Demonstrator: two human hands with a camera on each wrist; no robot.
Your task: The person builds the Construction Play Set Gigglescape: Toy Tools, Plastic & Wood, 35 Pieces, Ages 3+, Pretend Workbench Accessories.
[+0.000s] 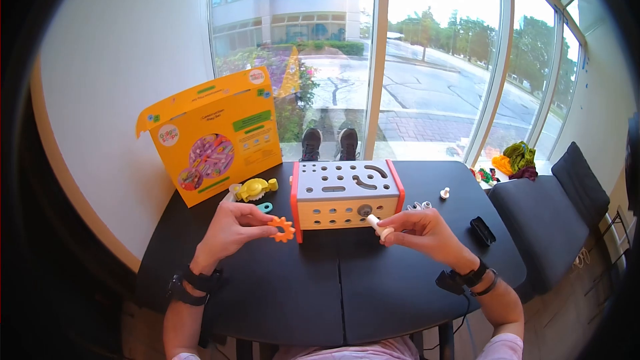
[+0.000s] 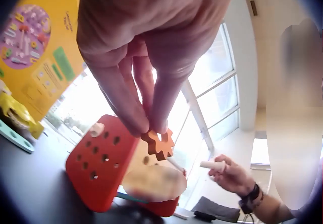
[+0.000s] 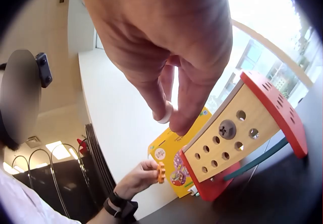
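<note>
Between thumb and fingers, my left hand (image 1: pixel 230 228) pinches an orange toy gear (image 1: pixel 283 230), just off the left end of a toy workbench (image 1: pixel 307 217). The bench has a grey top, a wooden front with rows of holes and red end panels. My right hand (image 1: pixel 427 235) holds a pale peg-like bolt (image 1: pixel 375 221) by its head, its shaft pointing at the bench front. A grey slotted screw head (image 3: pixel 227 129) sits in one of the front holes, close to the bolt's tip in the head view. Fingers hide most of the bolt in the right wrist view.
A yellow cardboard box (image 1: pixel 257 157) stands at the back left. Before it lie a yellow toy piece (image 1: pixel 253 190) and a teal piece (image 1: pixel 265 207). White pieces (image 1: pixel 420 205), a pale bolt (image 1: pixel 445 193) and a black case (image 1: pixel 483 231) are on the right; a dark chair (image 1: pixel 540 220) stands beyond.
</note>
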